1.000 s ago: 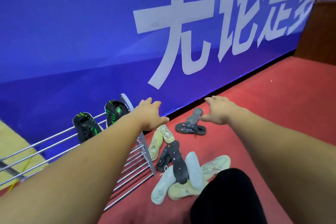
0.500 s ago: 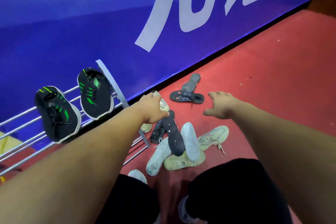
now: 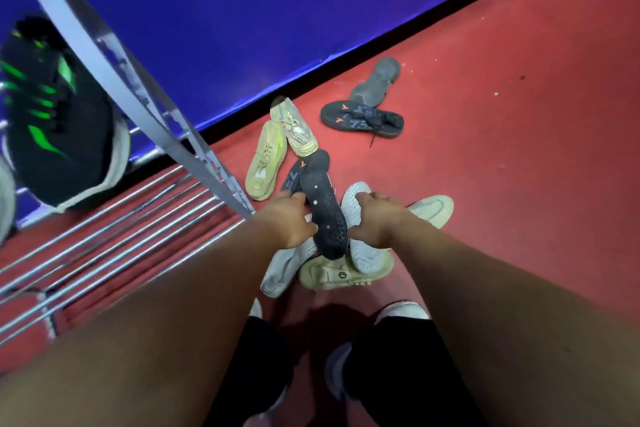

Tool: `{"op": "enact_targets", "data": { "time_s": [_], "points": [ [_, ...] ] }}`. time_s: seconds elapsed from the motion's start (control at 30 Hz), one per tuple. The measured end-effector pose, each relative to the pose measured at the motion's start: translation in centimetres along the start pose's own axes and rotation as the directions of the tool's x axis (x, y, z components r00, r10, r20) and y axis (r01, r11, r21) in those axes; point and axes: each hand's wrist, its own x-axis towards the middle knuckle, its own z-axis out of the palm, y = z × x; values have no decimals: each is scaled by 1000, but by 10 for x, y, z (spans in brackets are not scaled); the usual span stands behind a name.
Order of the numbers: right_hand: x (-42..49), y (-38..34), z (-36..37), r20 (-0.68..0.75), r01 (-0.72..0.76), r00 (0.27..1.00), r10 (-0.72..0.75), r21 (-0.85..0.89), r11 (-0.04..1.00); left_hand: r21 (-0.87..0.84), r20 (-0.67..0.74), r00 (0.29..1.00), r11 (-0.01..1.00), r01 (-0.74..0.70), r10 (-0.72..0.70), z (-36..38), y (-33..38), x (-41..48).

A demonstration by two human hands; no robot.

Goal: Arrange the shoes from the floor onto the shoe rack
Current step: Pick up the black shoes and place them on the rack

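A pile of shoes lies on the red floor below me. My left hand (image 3: pixel 291 218) grips the left edge of a black slipper (image 3: pixel 325 218) lying sole-up on top of the pile. My right hand (image 3: pixel 377 218) curls over a white shoe (image 3: pixel 363 253), also sole-up, just right of the slipper. Under them lie a beige shoe (image 3: pixel 332 276) and another white shoe (image 3: pixel 282 269). The metal shoe rack (image 3: pixel 138 97) stands at the left, with a black-and-green sneaker (image 3: pixel 59 135) on its upper bars.
A pale yellow-green pair (image 3: pixel 266 163) lies by the rack's foot. A dark flip-flop (image 3: pixel 360 120) and a grey one (image 3: pixel 377 80) lie further back near the blue wall (image 3: pixel 277 10). A pale shoe (image 3: pixel 433 208) sits right of my hand. My feet are just below the pile.
I have bent lower toward the floor. Both hands dropped from above the rack end and the floor onto the shoe pile, the left taking the black slipper, the right the white shoe.
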Motion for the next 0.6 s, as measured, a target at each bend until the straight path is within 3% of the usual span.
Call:
{"op": "enact_targets", "data": {
  "time_s": [0.13,0.37,0.43,0.6],
  "points": [
    [40,-15,30,29,-48,999,42,271,961,-56,41,999,998,33,-30,31,-8,39],
    [92,-11,73,109,-182,983,147,644,743,-109,103,989,988,113,-102,80,-17,84],
    [103,-7,72,141,-216,976,167,735,643,-114,108,988,986,122,-110,90,-17,92],
    [113,-4,72,273,-318,943,188,907,277,-141,123,982,977,160,-143,105,-15,99]
  ]
}}
